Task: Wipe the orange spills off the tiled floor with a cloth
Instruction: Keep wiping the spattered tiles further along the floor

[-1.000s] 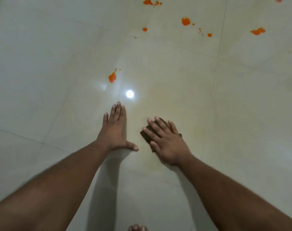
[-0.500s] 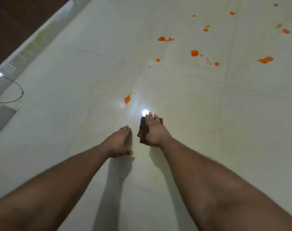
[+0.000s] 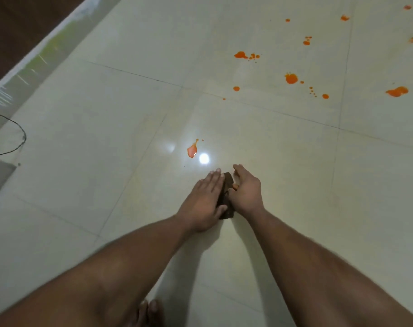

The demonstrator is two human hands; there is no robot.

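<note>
Both hands, left [image 3: 204, 200] flat-fingered and right [image 3: 244, 190] curled, bunching the dark cloth [image 3: 226, 197] mid-floor [image 3: 106, 114], just short of the nearest orange spill [image 3: 192, 149]; risk of smearing if dragged loosely folded.

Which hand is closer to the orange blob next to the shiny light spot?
Left. The left hand lies just below the orange blob, fingertips pointing toward it. The right hand sits farther to the blob's right, beyond the brown cloth.

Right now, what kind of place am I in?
Likely an indoor room of a home: a glossy tiled floor splashed with orange spills, and a thin dark cable lying near the wall.
</note>
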